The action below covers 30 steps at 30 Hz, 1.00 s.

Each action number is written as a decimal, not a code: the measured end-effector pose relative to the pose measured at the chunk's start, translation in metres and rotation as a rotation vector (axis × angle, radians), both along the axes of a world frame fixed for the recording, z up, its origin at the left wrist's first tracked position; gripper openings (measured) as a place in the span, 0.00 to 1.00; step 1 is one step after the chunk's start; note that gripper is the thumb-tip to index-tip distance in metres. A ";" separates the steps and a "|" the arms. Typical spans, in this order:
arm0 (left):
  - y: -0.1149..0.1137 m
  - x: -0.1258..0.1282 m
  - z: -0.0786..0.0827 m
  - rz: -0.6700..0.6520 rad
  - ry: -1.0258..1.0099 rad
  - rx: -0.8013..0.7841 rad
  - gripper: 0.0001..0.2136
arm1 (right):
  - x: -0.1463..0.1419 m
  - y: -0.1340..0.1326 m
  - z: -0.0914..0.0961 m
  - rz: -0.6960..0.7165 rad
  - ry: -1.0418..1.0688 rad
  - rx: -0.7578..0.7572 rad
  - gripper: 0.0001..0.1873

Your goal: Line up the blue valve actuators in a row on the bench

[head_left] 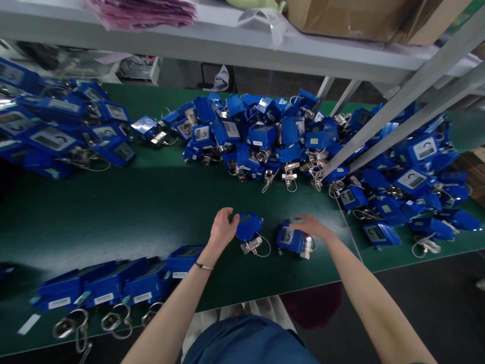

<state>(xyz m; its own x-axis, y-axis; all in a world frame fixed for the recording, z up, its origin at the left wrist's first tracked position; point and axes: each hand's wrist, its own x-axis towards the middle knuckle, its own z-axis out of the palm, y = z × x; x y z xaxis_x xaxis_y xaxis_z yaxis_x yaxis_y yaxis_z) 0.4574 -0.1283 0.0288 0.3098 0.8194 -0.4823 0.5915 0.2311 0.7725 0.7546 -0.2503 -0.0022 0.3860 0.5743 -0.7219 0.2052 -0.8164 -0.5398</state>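
Two blue meters with metal valve fittings lie in front of me on the green table. Beside the left edge of one blue meter (pixel 248 226) is my left hand (pixel 224 230), thumb and fingers apart, holding nothing. That meter's silvery valve (pixel 251 245) points toward me, with a thin wire loop at its right. My right hand (pixel 312 226) has its fingers on the far edge of the second blue meter (pixel 290 238), whose grey label and display face up. A metal fitting (pixel 307 247) sticks out at this meter's right end. The underside of that hand is hidden.
A large heap of blue meters (pixel 261 134) lies along the back, with more piles at left (pixel 53 136) and right (pixel 413 177). Several meters (pixel 104 285) stand in a row at the front left. Slanted metal posts (pixel 379 121) and a shelf (pixel 212 48) overhang the table (pixel 125 207).
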 end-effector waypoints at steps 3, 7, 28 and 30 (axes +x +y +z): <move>0.030 -0.002 -0.027 -0.129 0.109 -0.079 0.27 | -0.039 0.001 0.003 0.055 -0.224 0.031 0.48; 0.036 -0.002 -0.053 -0.249 0.205 -0.213 0.38 | -0.084 -0.028 0.004 0.187 -0.587 -0.078 0.51; -0.088 -0.037 -0.073 -0.108 -0.062 -0.667 0.36 | -0.029 -0.065 0.024 -0.077 0.017 -0.021 0.32; -0.095 -0.026 -0.078 -0.125 -0.070 -0.669 0.32 | -0.035 -0.074 0.025 -0.069 0.119 -0.042 0.30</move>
